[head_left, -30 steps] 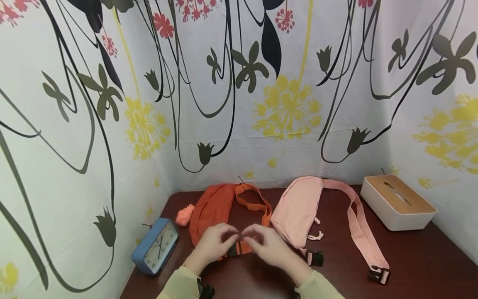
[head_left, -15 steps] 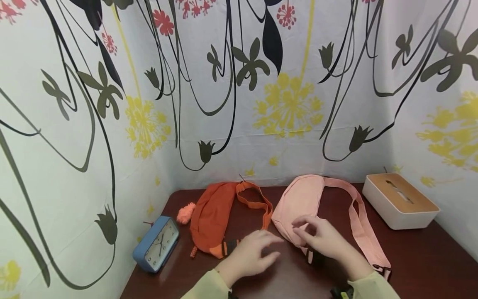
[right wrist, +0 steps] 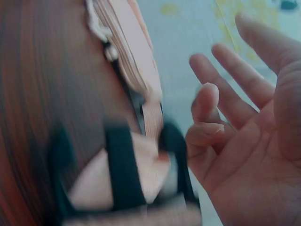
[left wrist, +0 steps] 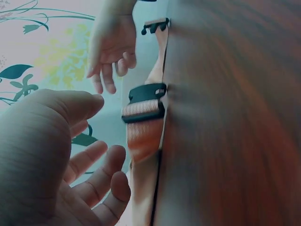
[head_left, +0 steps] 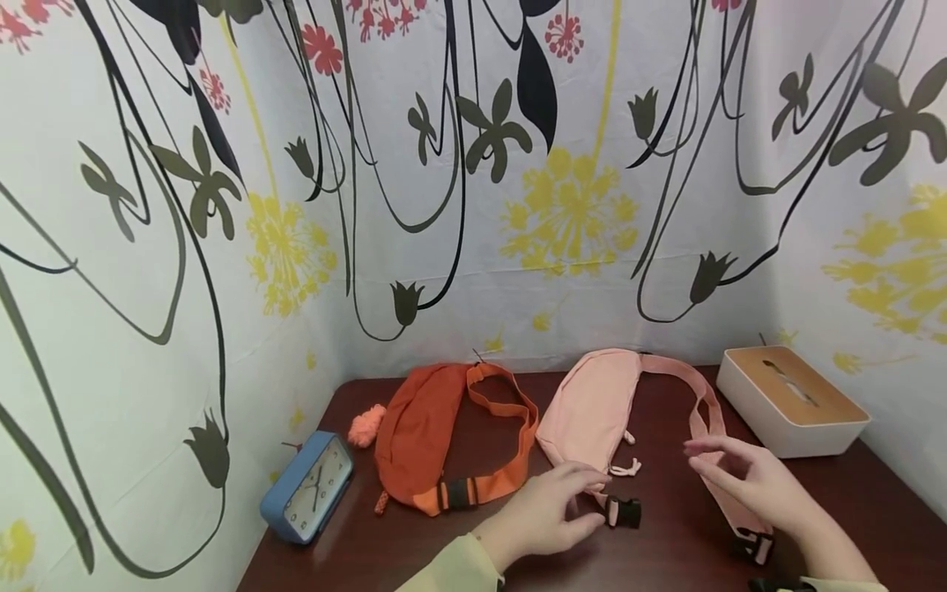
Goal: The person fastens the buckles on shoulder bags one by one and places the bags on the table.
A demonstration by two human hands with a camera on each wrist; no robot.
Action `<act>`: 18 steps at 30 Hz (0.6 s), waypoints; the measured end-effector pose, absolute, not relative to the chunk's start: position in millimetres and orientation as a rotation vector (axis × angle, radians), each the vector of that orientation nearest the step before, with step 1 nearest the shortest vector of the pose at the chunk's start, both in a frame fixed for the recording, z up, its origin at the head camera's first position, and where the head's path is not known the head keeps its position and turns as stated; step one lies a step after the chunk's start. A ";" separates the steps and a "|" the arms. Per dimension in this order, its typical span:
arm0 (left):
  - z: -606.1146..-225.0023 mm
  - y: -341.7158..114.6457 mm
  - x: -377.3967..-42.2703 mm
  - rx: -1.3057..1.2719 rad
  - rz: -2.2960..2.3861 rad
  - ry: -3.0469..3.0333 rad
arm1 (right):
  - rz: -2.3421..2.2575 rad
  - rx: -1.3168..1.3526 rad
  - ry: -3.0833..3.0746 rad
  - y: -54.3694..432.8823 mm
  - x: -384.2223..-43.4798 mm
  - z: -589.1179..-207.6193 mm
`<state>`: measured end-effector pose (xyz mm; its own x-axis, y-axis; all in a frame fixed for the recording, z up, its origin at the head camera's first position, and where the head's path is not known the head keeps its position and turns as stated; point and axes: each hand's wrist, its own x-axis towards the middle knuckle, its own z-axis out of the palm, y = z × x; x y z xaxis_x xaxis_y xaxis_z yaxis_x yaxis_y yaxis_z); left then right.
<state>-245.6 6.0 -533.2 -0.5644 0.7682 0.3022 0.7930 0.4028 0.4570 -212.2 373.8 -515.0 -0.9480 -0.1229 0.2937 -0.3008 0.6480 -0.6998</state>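
A pink waist bag [head_left: 592,407] lies on the table with its strap [head_left: 706,411] looping right. One black buckle half [head_left: 625,512] is at the bag's near end; the pronged half [head_left: 755,544] is at the strap's end, apart from it. My left hand [head_left: 543,514] hovers beside the near buckle half, fingers loosely bent, holding nothing. Over the strap, close to the pronged buckle, is my right hand [head_left: 762,485] with relaxed fingers. In the right wrist view the prongs [right wrist: 124,165] show large and blurred beside the right palm [right wrist: 249,155].
To the left lies an orange waist bag [head_left: 418,436] with its black buckle [head_left: 459,493] joined and a fluffy coral pompom [head_left: 367,426] beside it. A blue alarm clock [head_left: 307,489] stands at the left edge. At the back right is a white tissue box [head_left: 792,403] with a wooden lid.
Both hands have moved right and spread apart, away from the orange bag's buckle to the two buckle halves of the pink bag. The bags stay where they were.
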 end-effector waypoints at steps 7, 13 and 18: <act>-539.5 25.1 -246.8 -1.410 -0.991 -2.650 | 1.362 0.545 -2.711 422.1 -202.4 -528.1; -541.3 34.3 -250.3 -1.361 -1.119 -2.716 | 1.819 0.971 -2.613 444.8 -201.0 -536.9; -547.3 37.1 -253.5 -1.377 -1.152 -2.711 | 2.155 1.157 -2.609 449.8 -205.4 -538.7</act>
